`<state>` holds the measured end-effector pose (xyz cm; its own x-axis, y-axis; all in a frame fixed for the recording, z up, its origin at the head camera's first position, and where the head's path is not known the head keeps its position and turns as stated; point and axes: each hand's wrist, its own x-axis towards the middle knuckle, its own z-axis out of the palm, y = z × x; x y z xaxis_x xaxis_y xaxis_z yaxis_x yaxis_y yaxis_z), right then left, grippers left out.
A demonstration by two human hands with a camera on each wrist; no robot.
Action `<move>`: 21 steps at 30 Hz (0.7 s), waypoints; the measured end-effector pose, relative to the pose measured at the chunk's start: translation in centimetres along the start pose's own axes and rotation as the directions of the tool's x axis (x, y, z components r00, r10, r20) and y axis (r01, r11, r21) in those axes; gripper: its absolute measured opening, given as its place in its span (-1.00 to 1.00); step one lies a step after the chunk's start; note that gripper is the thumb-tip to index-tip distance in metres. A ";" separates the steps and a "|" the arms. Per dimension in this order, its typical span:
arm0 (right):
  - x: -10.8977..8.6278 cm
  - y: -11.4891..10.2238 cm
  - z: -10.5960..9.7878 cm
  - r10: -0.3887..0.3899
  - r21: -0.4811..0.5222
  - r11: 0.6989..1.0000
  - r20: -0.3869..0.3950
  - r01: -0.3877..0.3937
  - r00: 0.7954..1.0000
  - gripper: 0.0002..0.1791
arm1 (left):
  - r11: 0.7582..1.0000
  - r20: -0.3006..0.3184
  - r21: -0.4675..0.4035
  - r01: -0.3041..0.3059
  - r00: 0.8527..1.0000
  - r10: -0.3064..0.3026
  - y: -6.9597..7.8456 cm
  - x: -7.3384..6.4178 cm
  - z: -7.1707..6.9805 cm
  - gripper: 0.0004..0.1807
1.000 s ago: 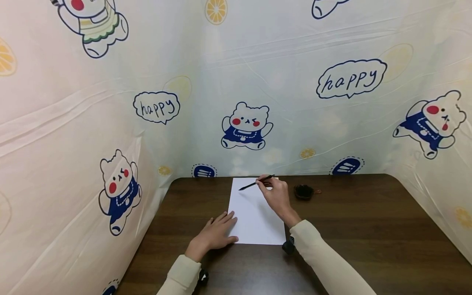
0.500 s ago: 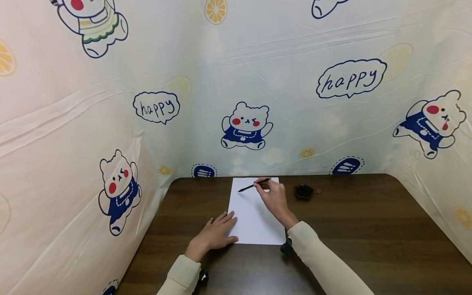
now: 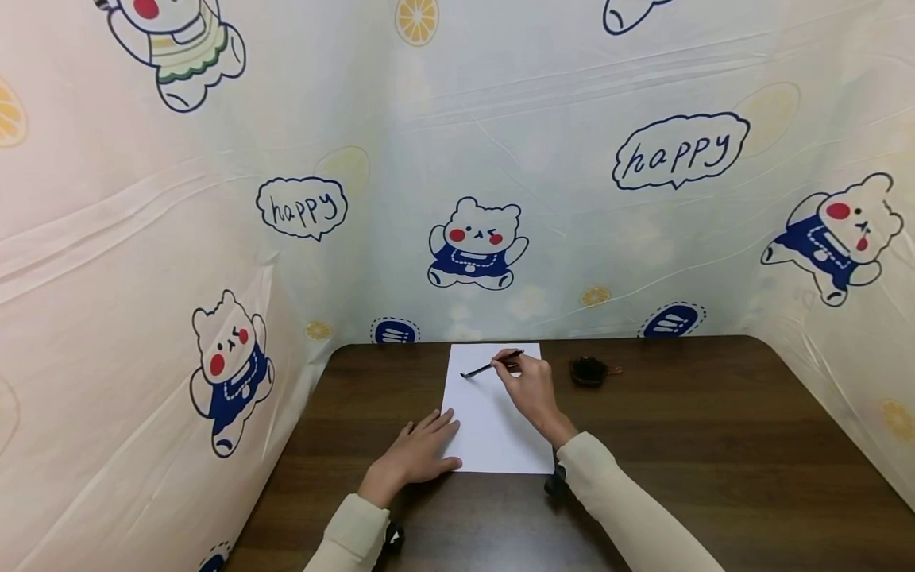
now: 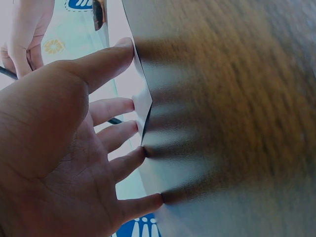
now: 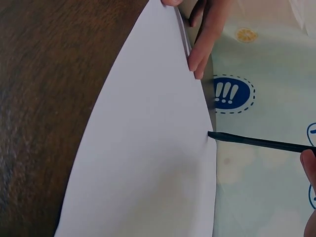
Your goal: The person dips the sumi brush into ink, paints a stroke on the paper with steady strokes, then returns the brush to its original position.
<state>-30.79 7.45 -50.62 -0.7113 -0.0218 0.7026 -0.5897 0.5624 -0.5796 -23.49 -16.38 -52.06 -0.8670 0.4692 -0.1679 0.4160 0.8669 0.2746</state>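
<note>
A white sheet of paper [image 3: 493, 437] lies on the dark wooden table. My left hand [image 3: 418, 454] rests flat over the sheet's lower left edge, fingers spread; in the left wrist view the thumb and fingertips [image 4: 129, 103] meet the sheet's border and the tabletop. Between thumb and fingers, my right hand [image 3: 532, 391] pinches a slim black brush [image 3: 477, 370] over the upper part of the sheet. Its tip is at the paper near the top left and looks slightly bent. In the right wrist view the brush [image 5: 261, 142] slants in from the right, tip at the sheet's edge.
To the right of the sheet stands a small black dish [image 3: 588, 372] with a reddish-brown handle. A pale cloth [image 3: 557, 238] printed with bears and orange slices hangs behind the table and along both sides.
My right hand has moved slightly down and left, lowering the brush until its tip reaches the paper. My left hand has stayed in place.
</note>
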 end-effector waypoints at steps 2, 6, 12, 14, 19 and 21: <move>-0.1 0.0 0.0 -0.003 -0.012 1.000 0.004 0.003 1.000 -0.95 | 1.000 0.003 -0.001 0.005 1.000 -0.005 0.0 0.0 0.0 -0.22; -0.1 -0.3 -0.1 -0.012 -0.039 0.999 0.017 0.013 1.000 -0.95 | 1.000 0.003 0.002 0.006 1.000 -0.006 0.0 0.0 0.0 -0.22; -0.1 -0.5 -0.1 -0.015 -0.071 0.997 0.024 0.017 1.000 -0.97 | 1.000 -0.004 -0.004 0.000 1.000 0.000 -0.1 0.0 0.1 -0.22; -0.1 -0.5 -0.1 -0.018 -0.079 0.997 0.021 0.019 1.000 -0.96 | 1.000 -0.003 -0.009 -0.001 1.000 0.001 -0.1 0.0 0.1 -0.22; -0.2 -0.5 -0.1 -0.028 -0.087 0.996 0.014 0.029 1.000 -0.96 | 1.000 0.002 -0.019 0.003 1.000 -0.003 0.0 0.0 0.0 -0.22; -0.2 -0.5 -0.2 -0.033 -0.090 0.995 0.016 0.034 0.999 -0.96 | 1.000 0.001 -0.018 0.005 1.000 -0.005 0.0 0.0 0.0 -0.21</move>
<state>-30.28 7.28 -50.36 -0.6976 -0.0531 0.7145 -0.5766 0.6335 -0.5159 -23.51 -16.42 -52.07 -0.8686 0.4653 -0.1706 0.4068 0.8660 0.2907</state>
